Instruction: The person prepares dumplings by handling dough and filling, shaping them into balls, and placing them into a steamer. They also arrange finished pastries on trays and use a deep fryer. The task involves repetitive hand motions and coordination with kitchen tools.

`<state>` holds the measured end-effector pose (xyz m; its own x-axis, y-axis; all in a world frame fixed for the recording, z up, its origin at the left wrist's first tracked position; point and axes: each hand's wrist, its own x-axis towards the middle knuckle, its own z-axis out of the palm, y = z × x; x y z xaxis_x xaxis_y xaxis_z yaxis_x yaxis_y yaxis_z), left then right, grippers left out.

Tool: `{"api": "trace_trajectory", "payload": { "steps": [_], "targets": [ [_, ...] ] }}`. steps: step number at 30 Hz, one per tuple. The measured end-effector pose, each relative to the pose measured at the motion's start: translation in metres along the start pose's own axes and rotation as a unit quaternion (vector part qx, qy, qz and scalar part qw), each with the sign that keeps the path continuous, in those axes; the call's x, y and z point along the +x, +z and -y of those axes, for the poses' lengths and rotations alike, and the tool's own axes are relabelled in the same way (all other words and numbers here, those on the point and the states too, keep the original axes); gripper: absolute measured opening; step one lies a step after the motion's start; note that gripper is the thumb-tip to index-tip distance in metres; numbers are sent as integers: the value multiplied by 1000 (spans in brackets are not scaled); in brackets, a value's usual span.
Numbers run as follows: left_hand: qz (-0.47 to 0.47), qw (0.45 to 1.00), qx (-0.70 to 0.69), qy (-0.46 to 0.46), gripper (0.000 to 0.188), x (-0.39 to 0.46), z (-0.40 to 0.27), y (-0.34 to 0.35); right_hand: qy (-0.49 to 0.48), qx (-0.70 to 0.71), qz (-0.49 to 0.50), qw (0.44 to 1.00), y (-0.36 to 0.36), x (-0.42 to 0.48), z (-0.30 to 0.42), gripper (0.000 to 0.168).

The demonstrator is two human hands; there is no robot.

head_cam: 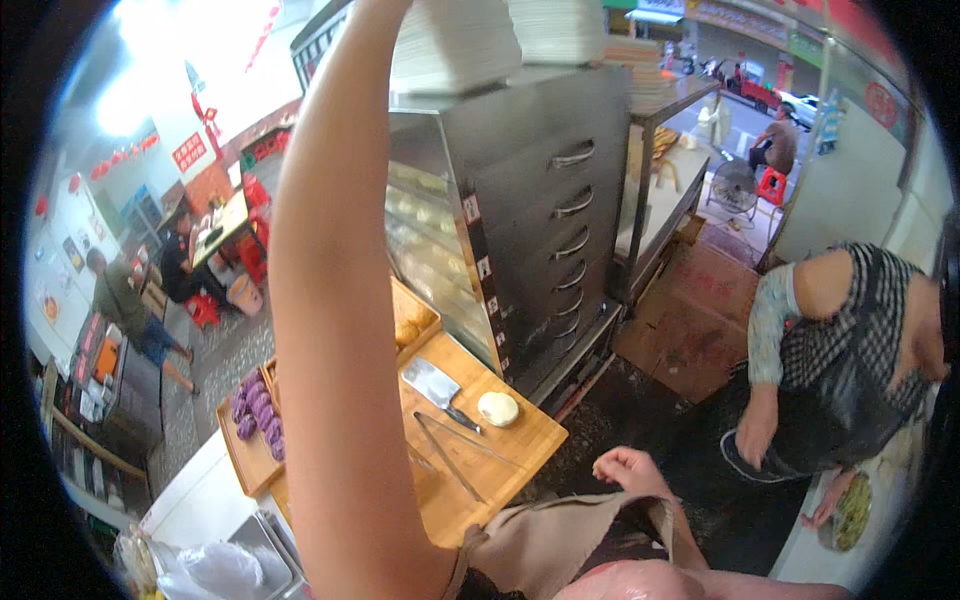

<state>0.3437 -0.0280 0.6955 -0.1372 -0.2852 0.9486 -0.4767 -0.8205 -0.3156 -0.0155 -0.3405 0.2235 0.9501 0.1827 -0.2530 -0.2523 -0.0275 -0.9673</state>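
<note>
My raised left arm [337,300] crosses the view, and its hand is beyond the top edge. Low beside the apron [547,525], my right hand [630,466] has loosely curled fingers; no object shows in it. Before me lies a wooden board [525,457]. On it are a round pale bun [498,409], a cleaver [431,382] with a dark handle, and metal tongs [450,457] with spread arms. Left of my arm, a wooden tray [244,461] bears several purple buns [259,409].
A metal cabinet [517,210] with several handles and glass-fronted shelves of pale food stands behind the board. White stacks [457,45] top it. At right, a person [847,337] reaches down near a bowl of green filling [851,514]. Plastic bags [217,566] lie lower left.
</note>
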Motion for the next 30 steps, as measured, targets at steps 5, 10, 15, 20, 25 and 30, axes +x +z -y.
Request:
{"api": "trace_trajectory", "payload": {
  "steps": [5,10,15,20,25,30],
  "targets": [
    [268,945,30,-185,26,-265,-72,-24,7,42,-70,997,-72,73,2,15],
    [642,592,136,-468,25,-520,-243,-228,20,-2,67,998,-112,130,21,16],
    [681,378,238,-580,24,-490,-285,-355,-109,-84,46,989,-123,207,81,17],
    [512,550,374,-544,23,-334,-137,-373,-559,-304,-134,759,-114,310,212,26],
    [226,850,287,-379,22,-114,-105,-329,-504,-513,-154,677,-119,408,215,43],
    [131,956,80,-248,22,-135,-217,-296,-543,-442,-148,698,-142,349,202,32]
  ]
}}
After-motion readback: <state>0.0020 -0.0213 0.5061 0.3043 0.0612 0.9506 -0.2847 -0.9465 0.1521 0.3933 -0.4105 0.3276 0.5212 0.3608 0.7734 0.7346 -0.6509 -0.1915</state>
